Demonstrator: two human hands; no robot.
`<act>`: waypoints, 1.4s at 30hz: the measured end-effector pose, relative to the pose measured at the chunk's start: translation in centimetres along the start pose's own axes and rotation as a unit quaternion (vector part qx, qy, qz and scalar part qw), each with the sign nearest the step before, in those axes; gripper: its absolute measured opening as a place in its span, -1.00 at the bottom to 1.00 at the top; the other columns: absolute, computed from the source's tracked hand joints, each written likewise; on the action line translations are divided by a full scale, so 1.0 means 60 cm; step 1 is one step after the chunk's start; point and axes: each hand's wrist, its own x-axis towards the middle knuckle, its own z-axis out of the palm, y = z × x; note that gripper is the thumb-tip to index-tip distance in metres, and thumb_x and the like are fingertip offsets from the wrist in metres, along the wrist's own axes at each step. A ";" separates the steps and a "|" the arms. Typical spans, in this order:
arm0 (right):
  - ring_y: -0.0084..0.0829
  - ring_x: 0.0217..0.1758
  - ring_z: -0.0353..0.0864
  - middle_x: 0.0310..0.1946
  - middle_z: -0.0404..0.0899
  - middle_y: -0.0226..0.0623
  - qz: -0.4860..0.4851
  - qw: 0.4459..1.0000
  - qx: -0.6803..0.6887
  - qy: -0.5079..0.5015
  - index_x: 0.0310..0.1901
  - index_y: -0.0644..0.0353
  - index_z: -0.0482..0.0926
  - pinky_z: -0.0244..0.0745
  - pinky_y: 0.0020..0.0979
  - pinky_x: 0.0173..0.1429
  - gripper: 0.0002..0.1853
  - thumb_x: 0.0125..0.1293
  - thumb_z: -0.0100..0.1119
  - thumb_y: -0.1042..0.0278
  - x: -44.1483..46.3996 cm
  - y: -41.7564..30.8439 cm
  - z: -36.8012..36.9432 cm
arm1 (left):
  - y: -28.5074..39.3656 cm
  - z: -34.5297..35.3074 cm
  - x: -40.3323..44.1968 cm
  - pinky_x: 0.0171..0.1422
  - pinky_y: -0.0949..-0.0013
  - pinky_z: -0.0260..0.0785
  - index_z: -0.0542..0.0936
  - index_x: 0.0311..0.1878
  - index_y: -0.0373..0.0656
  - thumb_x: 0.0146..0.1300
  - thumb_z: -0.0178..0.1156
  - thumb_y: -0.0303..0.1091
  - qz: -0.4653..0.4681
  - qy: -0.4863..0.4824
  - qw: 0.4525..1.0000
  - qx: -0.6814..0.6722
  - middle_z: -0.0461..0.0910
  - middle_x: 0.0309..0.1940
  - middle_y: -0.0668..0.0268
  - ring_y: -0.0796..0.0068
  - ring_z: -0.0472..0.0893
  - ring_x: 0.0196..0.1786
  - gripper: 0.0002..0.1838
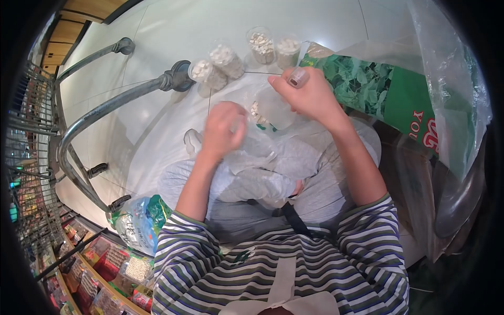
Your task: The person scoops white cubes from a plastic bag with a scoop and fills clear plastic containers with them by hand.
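Note:
My right hand [313, 97] is closed around a clear plastic tool with a hollow handle end [297, 77], which looks like a scoop. Its translucent wide part hangs below my fist, over a clear plastic bag [252, 152] in front of my lap. Small pale pieces [256, 112] show through the plastic between my hands. My left hand [226, 128] is smeared by motion above the left side of the bag, and whether its fingers grip the plastic is not clear. Beyond my hands stand several clear cups [261, 48] filled with whitish chunks.
A large green printed bag [373, 94] in clear plastic lies to the right. On the left are a metal cart frame [100, 107] with casters, a blue-and-green package [137, 223] and shelves of packaged goods [100, 273]. I sit cross-legged on the tiled floor [173, 26].

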 end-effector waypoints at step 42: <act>-0.40 -0.74 0.37 -0.82 0.38 -0.21 0.033 0.999 -0.014 -0.009 -0.69 0.36 0.44 0.29 -0.31 -0.52 -0.48 0.15 0.29 0.04 0.006 0.034 0.017 | -0.038 0.125 -0.043 -0.14 0.07 0.45 0.57 -0.20 -0.26 0.12 0.12 -0.40 -0.183 -0.202 0.960 0.058 0.63 -0.34 -0.01 -0.01 0.63 -0.20 -0.80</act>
